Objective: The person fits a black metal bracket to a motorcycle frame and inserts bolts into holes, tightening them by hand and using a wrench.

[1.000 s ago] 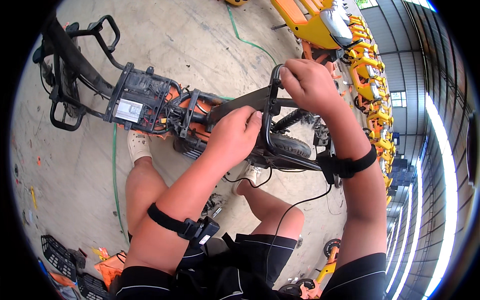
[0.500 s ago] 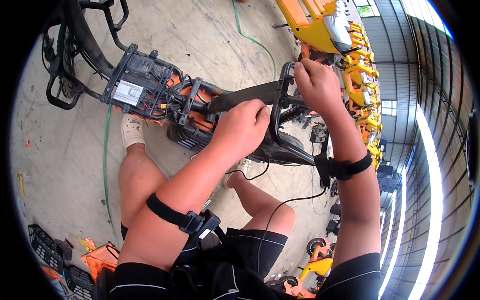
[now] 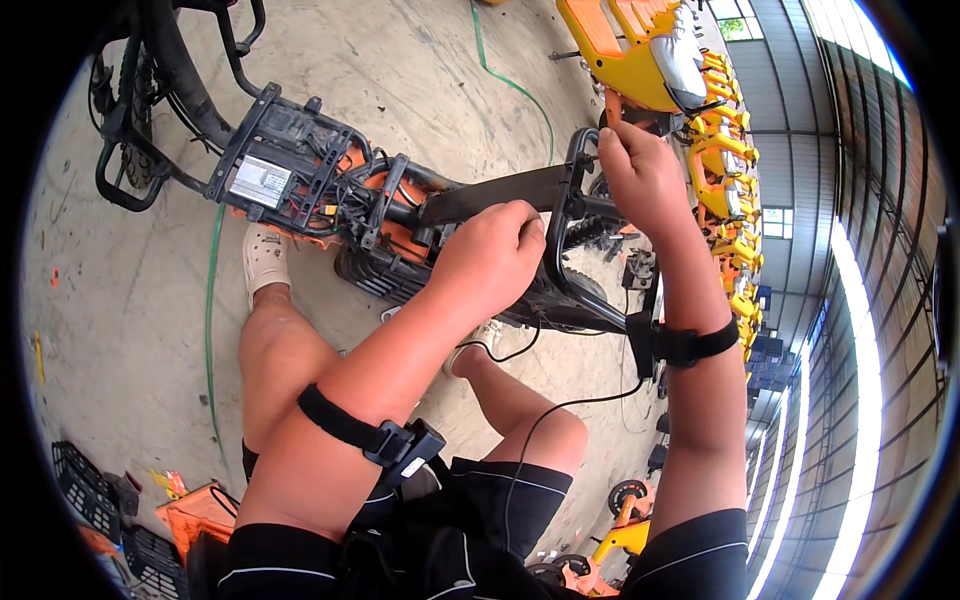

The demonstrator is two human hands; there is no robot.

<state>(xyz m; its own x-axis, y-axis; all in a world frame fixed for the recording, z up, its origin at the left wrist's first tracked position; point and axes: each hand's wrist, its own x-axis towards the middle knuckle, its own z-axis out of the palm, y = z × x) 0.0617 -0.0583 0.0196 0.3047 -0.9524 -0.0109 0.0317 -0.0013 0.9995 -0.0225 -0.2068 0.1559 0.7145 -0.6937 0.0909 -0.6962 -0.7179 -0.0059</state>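
Note:
Below me stands a partly stripped electric bike, its wiring, dark frame and orange parts exposed. My left hand is closed over the black flat beam, knuckles up, close to a bent black tube rack. Its fingertips are hidden, so what they grip does not show. At the far end of that rack my right hand is a closed fist, thumb against the fingers, beside the tube's corner. Whatever lies inside it is hidden too. A silver labelled box sits among the wires on the bike.
Yellow and orange bikes line the far right, and another stands at the lower right. A green hose crosses the concrete floor. Black crates and an orange bin lie lower left. A black cable hangs from my right forearm strap.
My right hand has shifted slightly right and down, a little away from the rack's corner. My left hand stays at nearly the same place on the bike, still closed.

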